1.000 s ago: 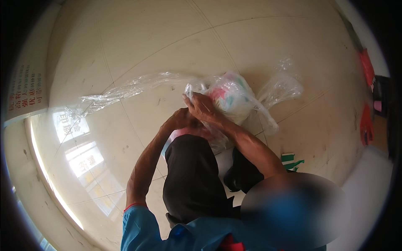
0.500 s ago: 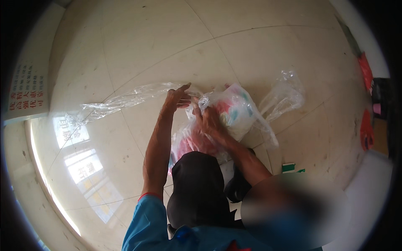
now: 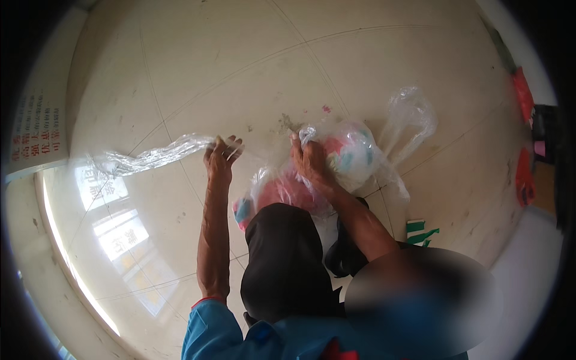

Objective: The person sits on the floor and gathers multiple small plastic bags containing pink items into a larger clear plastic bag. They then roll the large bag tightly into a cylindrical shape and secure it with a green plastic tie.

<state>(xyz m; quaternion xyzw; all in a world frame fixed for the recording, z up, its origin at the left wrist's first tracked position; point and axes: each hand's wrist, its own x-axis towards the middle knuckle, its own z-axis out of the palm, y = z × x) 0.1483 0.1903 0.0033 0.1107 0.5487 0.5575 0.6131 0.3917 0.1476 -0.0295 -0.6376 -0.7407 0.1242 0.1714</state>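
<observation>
On the floor before my knees lies a bundle in clear plastic (image 3: 288, 189), with pink, white and teal soft-looking contents showing through. My right hand (image 3: 311, 162) is closed around a gathered bunch of the plastic at the bundle's upper side. To its left, apart from the bundle, my left hand (image 3: 221, 159) is at the end of a long crumpled strip of clear plastic film (image 3: 159, 155), which trails leftward over the floor. The left fingers are partly blurred but seem pinched on the film. Another loose flap of clear plastic (image 3: 414, 114) spreads out to the bundle's right.
Green and white scraps (image 3: 420, 231) lie on the tiled floor (image 3: 240, 66) near my right forearm. Small pink bits (image 3: 326, 109) are beyond the bundle. A printed white board (image 3: 39, 126) stands at the left; red items (image 3: 524, 177) are along the right edge.
My left hand has moved left and a little nearer, away from the right hand, with the film strip at its fingers. The right hand keeps its grip, shifted slightly right.
</observation>
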